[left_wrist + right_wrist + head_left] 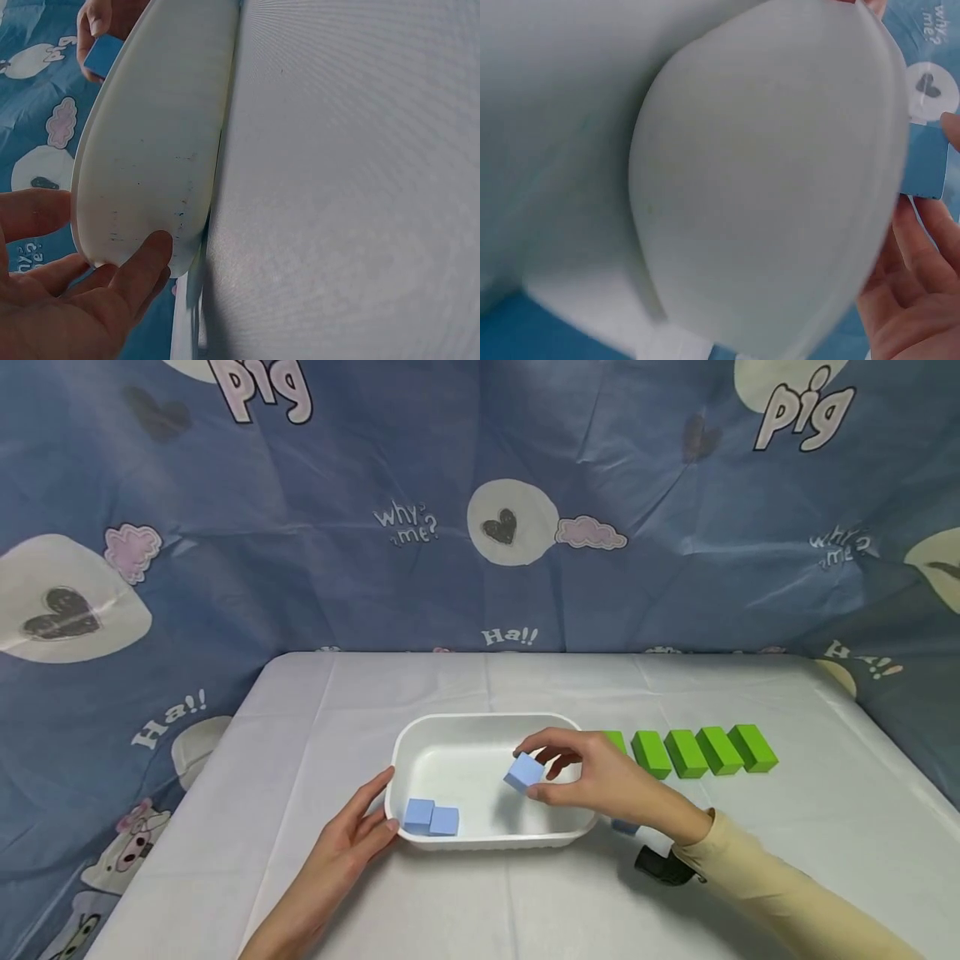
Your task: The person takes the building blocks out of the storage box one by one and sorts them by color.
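My right hand (592, 772) pinches a light blue block (523, 772) between thumb and fingers, above the floor of a white plastic tray (487, 842). In the right wrist view, the same block (925, 161) shows past the tray's rim. My left hand (348, 847) holds the tray by its left end. The left wrist view has its thumb (142, 262) against the outer wall and other fingers at the rim and end. Two blue blocks, one (418, 816) and another (444, 821), lie side by side in the tray's front left corner.
Several green blocks (686, 754) stand in a row to the right of the tray, the leftmost partly behind my right hand. Under my right forearm, a blue block (625, 827) on the table is partly hidden. A black device (663, 866) sits at my right wrist. Patterned blue cloth (420, 593) hangs behind the white table.
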A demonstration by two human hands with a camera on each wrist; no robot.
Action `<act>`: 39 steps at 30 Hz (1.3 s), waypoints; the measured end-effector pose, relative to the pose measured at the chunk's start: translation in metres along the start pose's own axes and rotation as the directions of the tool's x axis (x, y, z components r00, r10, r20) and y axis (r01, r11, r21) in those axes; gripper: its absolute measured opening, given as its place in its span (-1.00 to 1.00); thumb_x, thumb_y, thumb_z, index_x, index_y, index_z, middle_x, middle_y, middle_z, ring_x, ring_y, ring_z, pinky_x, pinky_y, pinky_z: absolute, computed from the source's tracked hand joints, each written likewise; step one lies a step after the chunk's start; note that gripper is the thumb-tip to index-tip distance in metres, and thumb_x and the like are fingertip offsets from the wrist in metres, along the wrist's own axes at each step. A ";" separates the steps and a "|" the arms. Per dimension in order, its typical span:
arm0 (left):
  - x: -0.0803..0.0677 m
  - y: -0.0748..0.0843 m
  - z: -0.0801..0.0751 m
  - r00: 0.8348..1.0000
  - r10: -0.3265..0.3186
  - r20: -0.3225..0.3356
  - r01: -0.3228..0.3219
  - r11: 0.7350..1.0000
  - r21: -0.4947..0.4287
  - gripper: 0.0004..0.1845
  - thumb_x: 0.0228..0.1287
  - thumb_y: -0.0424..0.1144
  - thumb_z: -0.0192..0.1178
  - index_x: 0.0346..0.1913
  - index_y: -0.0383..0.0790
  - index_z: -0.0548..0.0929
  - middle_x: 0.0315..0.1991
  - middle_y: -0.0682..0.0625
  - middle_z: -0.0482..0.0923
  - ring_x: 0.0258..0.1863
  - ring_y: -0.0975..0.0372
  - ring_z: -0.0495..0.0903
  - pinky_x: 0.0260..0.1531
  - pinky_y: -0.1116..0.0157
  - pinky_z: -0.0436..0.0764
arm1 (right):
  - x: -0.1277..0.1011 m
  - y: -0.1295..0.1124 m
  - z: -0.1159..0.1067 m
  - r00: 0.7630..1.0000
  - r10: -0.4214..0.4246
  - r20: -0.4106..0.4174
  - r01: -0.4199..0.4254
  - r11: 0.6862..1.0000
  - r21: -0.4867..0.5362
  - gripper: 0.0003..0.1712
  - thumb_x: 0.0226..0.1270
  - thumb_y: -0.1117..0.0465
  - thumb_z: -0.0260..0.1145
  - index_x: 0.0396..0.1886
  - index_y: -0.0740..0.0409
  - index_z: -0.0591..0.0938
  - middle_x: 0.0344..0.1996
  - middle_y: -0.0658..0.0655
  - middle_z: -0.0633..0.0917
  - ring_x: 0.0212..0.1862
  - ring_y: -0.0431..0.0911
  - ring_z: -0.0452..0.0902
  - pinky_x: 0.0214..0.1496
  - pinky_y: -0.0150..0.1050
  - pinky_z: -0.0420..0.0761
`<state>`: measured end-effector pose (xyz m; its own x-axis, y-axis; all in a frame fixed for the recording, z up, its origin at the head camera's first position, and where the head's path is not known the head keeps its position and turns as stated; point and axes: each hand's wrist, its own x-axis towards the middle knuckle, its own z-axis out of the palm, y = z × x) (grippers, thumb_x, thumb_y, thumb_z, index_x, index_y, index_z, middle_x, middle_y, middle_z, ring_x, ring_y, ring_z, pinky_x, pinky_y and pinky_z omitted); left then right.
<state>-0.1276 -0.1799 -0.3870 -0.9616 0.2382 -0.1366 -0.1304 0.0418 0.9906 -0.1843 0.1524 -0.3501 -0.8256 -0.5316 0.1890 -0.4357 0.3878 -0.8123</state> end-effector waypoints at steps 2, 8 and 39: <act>0.002 0.000 -0.001 1.000 0.000 0.006 0.000 1.000 0.002 -0.33 0.44 -0.31 0.15 0.51 0.07 0.19 0.39 -0.17 0.29 0.33 0.15 0.36 0.16 0.36 0.48 | -0.002 0.001 -0.005 1.000 0.020 -0.016 -0.020 1.000 -0.010 -0.55 0.14 0.17 0.52 0.05 -0.11 0.65 -0.10 -0.11 0.66 -0.14 -0.14 0.61 -0.06 -0.05 0.64; 0.007 0.001 -0.006 1.000 0.005 0.023 -0.005 1.000 0.002 -0.32 0.44 -0.32 0.14 0.53 0.02 0.16 0.40 -0.17 0.28 0.33 0.15 0.36 0.16 0.37 0.48 | -0.010 0.006 -0.019 0.998 0.047 -0.050 -0.047 0.999 -0.011 -0.55 0.18 0.17 0.51 0.08 -0.11 0.63 -0.13 -0.07 0.68 -0.13 -0.10 0.63 -0.09 -0.08 0.65; 0.020 0.000 -0.014 0.999 -0.007 0.045 0.007 1.000 0.001 -0.32 0.44 -0.27 0.17 0.52 0.05 0.15 0.42 -0.15 0.24 0.35 0.16 0.33 0.16 0.37 0.46 | -0.067 0.026 -0.084 0.975 0.081 -0.205 -0.117 0.978 -0.171 -0.52 0.23 0.35 0.43 0.12 -0.09 0.62 -0.02 -0.12 0.66 -0.18 -0.09 0.65 -0.15 -0.30 0.66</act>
<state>-0.1507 -0.1883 -0.3895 -0.9488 0.2813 -0.1436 -0.1366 0.0443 0.9896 -0.1699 0.2614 -0.3375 -0.9140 -0.3329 0.2320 -0.3911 0.5704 -0.7223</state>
